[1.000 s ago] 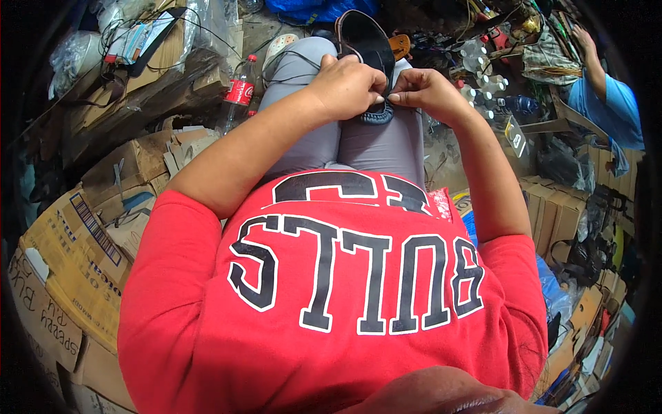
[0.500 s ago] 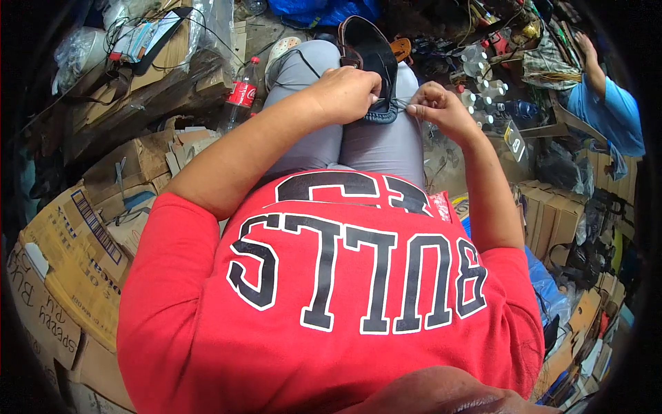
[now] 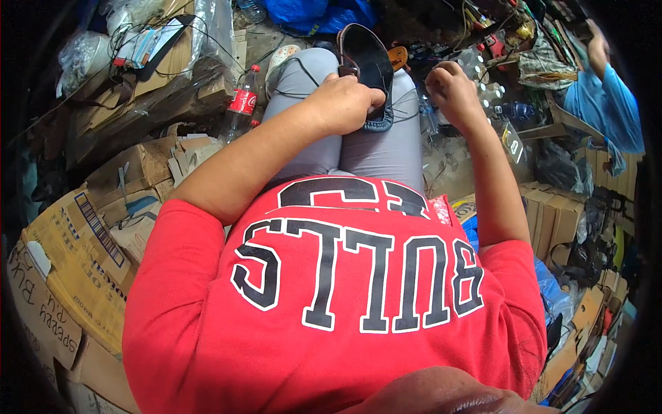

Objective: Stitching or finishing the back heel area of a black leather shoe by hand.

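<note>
A dark shoe [image 3: 365, 55] with a brown outer side and a black inside rests across my grey-trousered thighs, its opening facing up. My left hand [image 3: 350, 103] is closed at the shoe's near left edge, the fingers bent over into it; what the fingertips pinch inside is hidden. Thin dark thread [image 3: 408, 116] trails over my right thigh beside the shoe's near end. To the right, apart from the shoe, my right hand [image 3: 453, 93] is raised with curled fingers, and whatever it may hold cannot be made out.
A cola bottle [image 3: 243, 103] stands left of my knee. Several plastic bottles [image 3: 493, 93] lie to the right. Cardboard boxes [image 3: 76, 255] crowd the left, and a blue tarp [image 3: 317, 15] lies ahead. Another person's blue-sleeved arm [image 3: 603, 103] is at far right.
My right hand has moved up and away from the shoe, to the right. My left hand stays at the shoe, shifted slightly lower in view along with it.
</note>
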A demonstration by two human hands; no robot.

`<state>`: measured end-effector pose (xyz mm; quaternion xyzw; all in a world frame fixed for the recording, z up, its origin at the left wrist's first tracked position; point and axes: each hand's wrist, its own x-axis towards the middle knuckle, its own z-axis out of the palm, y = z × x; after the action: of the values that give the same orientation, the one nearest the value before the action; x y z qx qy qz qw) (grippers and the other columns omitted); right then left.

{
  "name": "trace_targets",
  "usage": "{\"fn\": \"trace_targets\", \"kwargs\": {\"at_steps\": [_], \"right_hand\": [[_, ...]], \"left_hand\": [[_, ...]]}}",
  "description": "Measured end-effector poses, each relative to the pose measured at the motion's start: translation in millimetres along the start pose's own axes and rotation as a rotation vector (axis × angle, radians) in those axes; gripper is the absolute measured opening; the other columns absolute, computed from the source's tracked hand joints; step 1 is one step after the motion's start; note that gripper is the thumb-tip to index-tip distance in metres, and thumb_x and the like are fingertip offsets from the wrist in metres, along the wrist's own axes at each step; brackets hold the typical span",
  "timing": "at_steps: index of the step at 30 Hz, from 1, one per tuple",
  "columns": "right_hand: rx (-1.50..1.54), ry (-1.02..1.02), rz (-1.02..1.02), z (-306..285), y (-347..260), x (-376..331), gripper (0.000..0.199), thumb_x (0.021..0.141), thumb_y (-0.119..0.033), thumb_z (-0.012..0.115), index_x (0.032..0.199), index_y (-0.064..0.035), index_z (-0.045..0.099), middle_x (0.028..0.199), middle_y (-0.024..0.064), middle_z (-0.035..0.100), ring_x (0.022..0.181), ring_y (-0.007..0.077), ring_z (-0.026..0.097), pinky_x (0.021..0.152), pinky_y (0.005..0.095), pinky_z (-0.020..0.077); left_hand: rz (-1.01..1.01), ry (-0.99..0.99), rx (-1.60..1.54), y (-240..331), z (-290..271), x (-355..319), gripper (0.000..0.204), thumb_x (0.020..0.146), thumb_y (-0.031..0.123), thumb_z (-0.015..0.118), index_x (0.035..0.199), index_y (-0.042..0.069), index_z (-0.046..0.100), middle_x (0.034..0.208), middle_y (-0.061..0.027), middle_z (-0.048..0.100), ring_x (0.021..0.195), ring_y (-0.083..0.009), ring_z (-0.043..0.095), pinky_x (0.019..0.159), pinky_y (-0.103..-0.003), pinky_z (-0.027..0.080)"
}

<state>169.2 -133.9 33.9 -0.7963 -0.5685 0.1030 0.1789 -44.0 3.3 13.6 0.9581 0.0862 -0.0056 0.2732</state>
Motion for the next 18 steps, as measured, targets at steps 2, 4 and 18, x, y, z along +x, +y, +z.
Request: {"fn": "trace_targets", "kwargs": {"at_steps": [2,4,18], "right_hand": [[-0.123,0.066,-0.07,-2.3,-11.6,-2.5,0.015,0.078,-0.019,0.067,0.089,-0.0094,0.065,0.101,0.008,0.059,0.095,0.0268,0.057,0.076,0.0394,0.045],[-0.058,-0.037,-0.229,-10.2,-29.0,-3.3,0.017,0.078,-0.02,0.066,0.092,-0.0099,0.064,0.099,0.0073,0.06,0.095,0.0277,0.056,0.081,0.0402,0.0427],[-0.378,-0.296,-0.56,1.0,-56.3,3.4,0.007,0.078,-0.012,0.055,0.083,-0.0152,0.059,0.074,0.0033,0.06,0.083,0.0229,0.059,0.083,0.0385,0.0383]], "left_hand": [[-0.011,0.032,-0.026,-2.2,2.5,-3.3,0.013,0.086,0.016,0.052,0.093,0.014,0.061,0.085,-0.0076,0.065,0.088,-0.0299,0.057,0.077,-0.043,0.04],[-0.014,0.052,0.014,-3.0,3.6,-4.9,0.013,0.085,0.016,0.052,0.094,0.014,0.061,0.084,-0.0081,0.064,0.088,-0.0298,0.057,0.077,-0.044,0.04],[0.054,0.05,0.036,-8.3,-3.7,-14.4,0.014,0.083,0.012,0.051,0.094,0.014,0.059,0.081,-0.0081,0.063,0.089,-0.0278,0.058,0.077,-0.042,0.04]]}}
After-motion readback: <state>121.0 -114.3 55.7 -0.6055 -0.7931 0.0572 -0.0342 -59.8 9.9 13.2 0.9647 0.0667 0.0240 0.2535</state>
